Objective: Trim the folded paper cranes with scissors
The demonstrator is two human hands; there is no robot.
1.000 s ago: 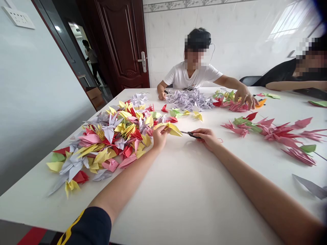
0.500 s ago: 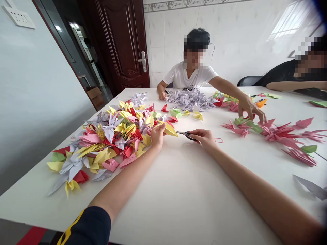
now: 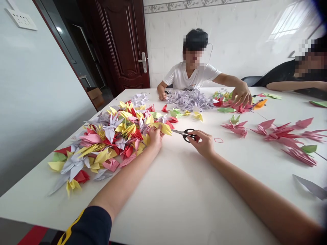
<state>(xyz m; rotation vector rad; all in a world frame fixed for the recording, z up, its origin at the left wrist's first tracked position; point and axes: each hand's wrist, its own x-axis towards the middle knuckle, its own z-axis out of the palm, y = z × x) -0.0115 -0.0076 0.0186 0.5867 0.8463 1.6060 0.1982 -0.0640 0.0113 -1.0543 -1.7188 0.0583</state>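
Note:
My left hand (image 3: 154, 136) is closed on a yellow folded paper crane (image 3: 163, 128) at the right edge of a big heap of coloured paper cranes (image 3: 107, 139). My right hand (image 3: 203, 143) grips the black handles of small scissors (image 3: 184, 133) that lie low over the white table (image 3: 178, 190). The blades point left toward the yellow crane and stop just short of it. A small red paper scrap (image 3: 218, 140) lies right of my right hand.
Across the table a person in a white shirt (image 3: 192, 76) reaches a hand (image 3: 241, 93) into red and green cranes. A pile of lilac cranes (image 3: 189, 99) sits before them. Strings of pink cranes (image 3: 281, 134) lie at the right. A second person (image 3: 293, 76) leans at far right.
My left hand drew the yellow crane back to the heap's edge. The scissors came away from the paper and now show their handles. The other person's hand moved back toward the far cranes.

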